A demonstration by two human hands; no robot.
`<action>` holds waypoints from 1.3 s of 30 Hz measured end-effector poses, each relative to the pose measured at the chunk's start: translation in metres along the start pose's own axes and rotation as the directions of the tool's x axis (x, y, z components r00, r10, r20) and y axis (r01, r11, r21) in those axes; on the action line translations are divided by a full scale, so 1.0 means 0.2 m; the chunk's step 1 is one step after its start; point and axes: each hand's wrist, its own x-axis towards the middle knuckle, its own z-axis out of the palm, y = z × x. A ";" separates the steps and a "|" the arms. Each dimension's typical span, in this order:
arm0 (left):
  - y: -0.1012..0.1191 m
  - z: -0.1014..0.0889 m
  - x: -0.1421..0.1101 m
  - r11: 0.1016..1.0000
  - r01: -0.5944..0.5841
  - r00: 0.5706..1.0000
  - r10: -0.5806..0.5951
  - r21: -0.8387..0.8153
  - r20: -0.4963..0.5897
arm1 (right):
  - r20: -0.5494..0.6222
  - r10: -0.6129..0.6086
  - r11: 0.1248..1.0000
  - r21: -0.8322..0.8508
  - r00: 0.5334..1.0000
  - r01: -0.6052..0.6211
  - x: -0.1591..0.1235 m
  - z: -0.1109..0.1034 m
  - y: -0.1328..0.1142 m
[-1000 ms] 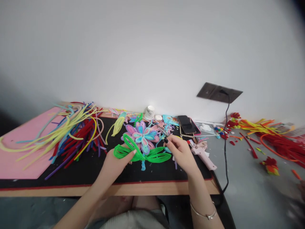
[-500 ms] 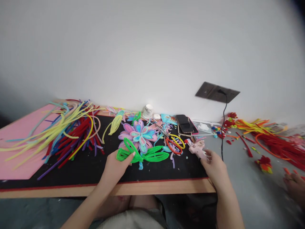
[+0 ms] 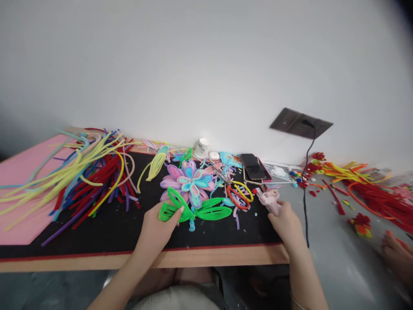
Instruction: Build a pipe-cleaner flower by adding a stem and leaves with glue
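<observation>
A pipe-cleaner flower (image 3: 189, 181) with pink, purple and blue petals lies on the black mat (image 3: 106, 228), with green looped leaves (image 3: 206, 212) below it. My left hand (image 3: 158, 224) pinches the left green leaf, fingers closed on it. My right hand (image 3: 286, 222) is wrapped round the handle of a pink glue gun (image 3: 270, 199) at the mat's right edge. Its black cord (image 3: 306, 181) runs up to a dark wall socket (image 3: 300, 123). Red and yellow pipe-cleaner rings (image 3: 239, 194) lie between flower and gun.
A big heap of coloured pipe cleaners (image 3: 80, 172) covers the left, partly on pink sheet (image 3: 19, 215). Two phones (image 3: 254, 168), a small cup (image 3: 201, 148) and scissors (image 3: 221, 175) sit at the back. Red and orange pipe cleaners (image 3: 374, 189) lie right. Another person's hand (image 3: 396, 254) shows at far right.
My right hand left the flower, where it held scissors, swung right and took hold of the glue gun. The left hand stayed on the green leaf. Another person's hand came into view.
</observation>
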 end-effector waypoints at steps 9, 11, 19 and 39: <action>-0.01 -0.01 -0.01 0.997 0.052 0.998 -0.050 -0.065 0.027 | -0.227 0.014 0.854 0.509 0.974 0.107 -0.13 -0.12 -0.08; -0.02 -0.01 -0.01 0.997 0.057 0.998 -0.055 -0.056 0.029 | -0.164 -0.080 0.726 0.666 0.983 0.170 -0.18 -0.14 -0.10; -0.01 -0.04 -0.02 0.993 0.104 0.995 -0.103 -0.055 0.006 | 0.300 -0.578 0.340 0.934 0.759 -0.111 -0.35 -0.06 -0.17; 0.00 -0.08 -0.06 0.987 0.112 0.992 -0.118 -0.119 -0.044 | 0.431 -0.632 0.606 0.793 0.644 0.064 -0.45 0.00 -0.43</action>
